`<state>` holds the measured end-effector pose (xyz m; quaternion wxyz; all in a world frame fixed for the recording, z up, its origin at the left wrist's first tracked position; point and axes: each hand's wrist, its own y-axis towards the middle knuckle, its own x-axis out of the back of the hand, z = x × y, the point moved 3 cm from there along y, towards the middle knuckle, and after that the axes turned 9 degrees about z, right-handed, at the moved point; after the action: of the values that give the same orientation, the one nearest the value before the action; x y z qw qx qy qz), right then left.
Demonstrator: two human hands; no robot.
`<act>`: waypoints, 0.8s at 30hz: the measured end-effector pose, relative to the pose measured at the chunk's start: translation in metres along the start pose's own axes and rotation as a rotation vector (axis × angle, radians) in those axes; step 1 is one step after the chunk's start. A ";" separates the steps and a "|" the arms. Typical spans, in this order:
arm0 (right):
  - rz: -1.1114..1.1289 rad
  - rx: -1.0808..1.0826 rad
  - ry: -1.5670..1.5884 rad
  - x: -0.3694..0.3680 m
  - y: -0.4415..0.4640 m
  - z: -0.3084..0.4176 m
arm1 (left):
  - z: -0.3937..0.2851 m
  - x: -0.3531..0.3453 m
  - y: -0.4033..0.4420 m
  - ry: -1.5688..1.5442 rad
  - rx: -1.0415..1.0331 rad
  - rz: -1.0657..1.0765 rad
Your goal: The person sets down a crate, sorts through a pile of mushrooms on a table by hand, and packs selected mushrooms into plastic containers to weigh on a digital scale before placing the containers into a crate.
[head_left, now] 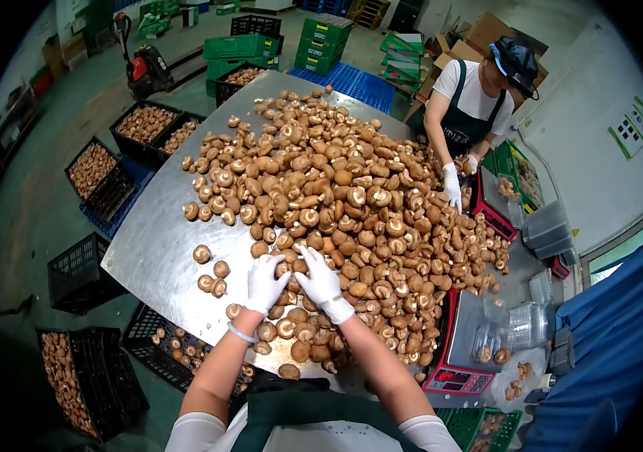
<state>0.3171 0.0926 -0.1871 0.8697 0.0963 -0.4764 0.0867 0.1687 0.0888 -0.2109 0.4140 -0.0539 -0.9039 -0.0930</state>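
A large heap of brown mushrooms [336, 173] covers much of the metal table [156, 248]. Both my hands wear white gloves and rest at the heap's near left edge. My left hand [266, 283] has its fingers spread and touches mushrooms there. Close to its right, my right hand [321, 284] lies on the heap with fingers apart. Neither hand is closed around a mushroom. Several loose mushrooms [218, 288] lie left of my left hand.
A co-worker [468, 105] in white gloves stands at the far right, hands by a red scale [491, 215]. Nearer right is another red scale [461, 369] with plastic boxes [525, 324]. Black crates [84, 275] line the left; a black crate [140, 331] sits below the near edge.
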 end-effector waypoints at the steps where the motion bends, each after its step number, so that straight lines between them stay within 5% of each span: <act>1: 0.158 -0.036 -0.053 -0.007 0.002 -0.002 | 0.005 0.005 -0.005 -0.167 -0.001 -0.070; 3: 0.414 -0.120 -0.183 -0.004 -0.002 0.010 | 0.019 0.022 -0.023 -0.392 0.016 -0.242; 6: 0.618 0.077 -0.166 0.009 -0.029 0.021 | 0.029 0.081 -0.066 -0.572 0.230 -0.294; 7: 0.561 0.250 -0.041 0.008 -0.035 0.014 | 0.067 0.075 -0.084 -0.813 0.307 -0.214; 9: 0.485 0.163 -0.070 0.007 -0.016 0.009 | 0.084 0.113 -0.110 -0.449 0.314 0.029; 12: 0.152 0.043 -0.170 -0.006 0.028 0.006 | 0.059 0.136 -0.109 -0.228 0.282 -0.107; 17: 0.129 0.111 -0.227 -0.039 0.060 -0.006 | 0.039 0.088 -0.063 -0.235 0.162 -0.091; 24: 0.369 -0.096 0.859 -0.021 0.037 -0.049 | 0.030 0.023 0.009 -0.162 -0.034 -0.036</act>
<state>0.3370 0.1392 -0.2278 0.9616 -0.0749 -0.0859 0.2497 0.1333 0.1042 -0.2115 0.3367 -0.0521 -0.9336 -0.1109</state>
